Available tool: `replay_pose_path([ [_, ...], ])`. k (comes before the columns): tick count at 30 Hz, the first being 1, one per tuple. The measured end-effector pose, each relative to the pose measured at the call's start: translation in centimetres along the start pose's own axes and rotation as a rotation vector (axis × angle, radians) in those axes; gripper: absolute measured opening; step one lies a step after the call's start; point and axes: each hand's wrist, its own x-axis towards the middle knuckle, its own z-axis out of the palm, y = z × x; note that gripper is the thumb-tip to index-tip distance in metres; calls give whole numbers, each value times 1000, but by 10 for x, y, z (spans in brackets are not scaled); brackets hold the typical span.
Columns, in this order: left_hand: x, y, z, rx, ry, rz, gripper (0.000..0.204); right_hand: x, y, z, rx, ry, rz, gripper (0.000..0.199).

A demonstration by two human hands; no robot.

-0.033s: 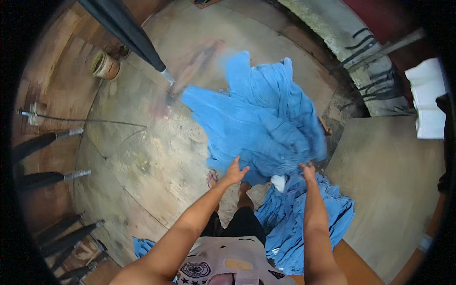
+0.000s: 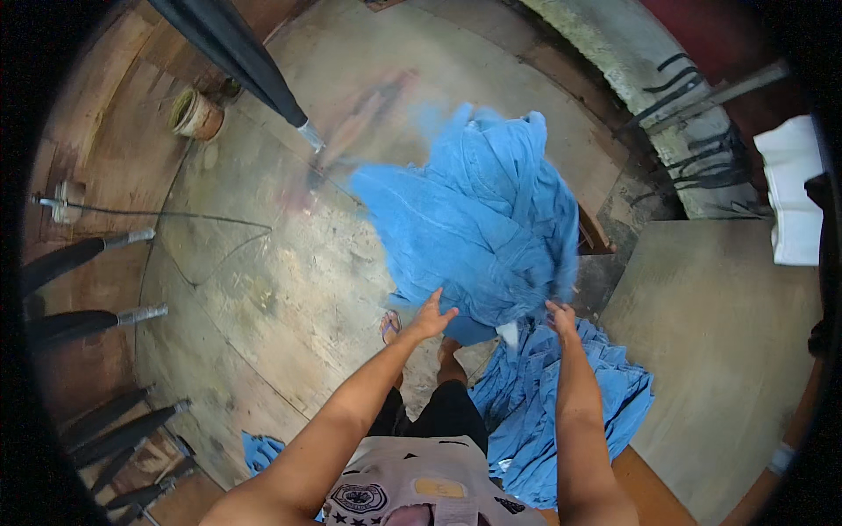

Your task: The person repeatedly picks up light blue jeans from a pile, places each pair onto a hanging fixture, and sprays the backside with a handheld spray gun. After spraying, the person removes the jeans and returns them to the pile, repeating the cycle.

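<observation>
A large blue denim garment (image 2: 465, 219) is spread in front of me, its edges smeared by motion and its kind unclear. At its near left edge is my left hand (image 2: 431, 317), thumb and forefinger stretched apart. My right hand (image 2: 561, 320) is by its near right edge, fingers parted and slightly bent. Neither hand shows a clear grip on the cloth. A small white piece of cloth (image 2: 509, 333) pokes out under the near edge. Close by my right forearm lies a heap of blue denim (image 2: 561, 403).
Black-wrapped poles with silvery tips (image 2: 114, 320) jut in from the left, and one black pole (image 2: 254, 70) from above. A bucket (image 2: 197, 116) stands far left. On the right are a grey board (image 2: 719, 333) and a white sheet (image 2: 789, 188). A thin cable (image 2: 175, 215) crosses the floor.
The garment's outline has drawn inward and looks smaller, with its right edge shifted left, baring a brown wooden piece. My right hand has moved slightly left; my left hand is almost unmoved.
</observation>
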Motion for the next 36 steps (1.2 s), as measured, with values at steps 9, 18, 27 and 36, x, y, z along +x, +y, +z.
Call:
replay_pose_path([
  [9,-8,-35,-15,-7,-58,-286,81,47,-21,94,-275,388,-69,100],
  [18,-191,-246,17,-123,239,-520,54,67,16,61,-381,100,-45,84],
  [27,-278,-156,-39,-624,317,-195,55,-245,-48,112,-377,-280,-1112,31],
  [36,-373,-64,-159,-622,380,-153,62,-503,25,276,-489,-672,-1148,52],
])
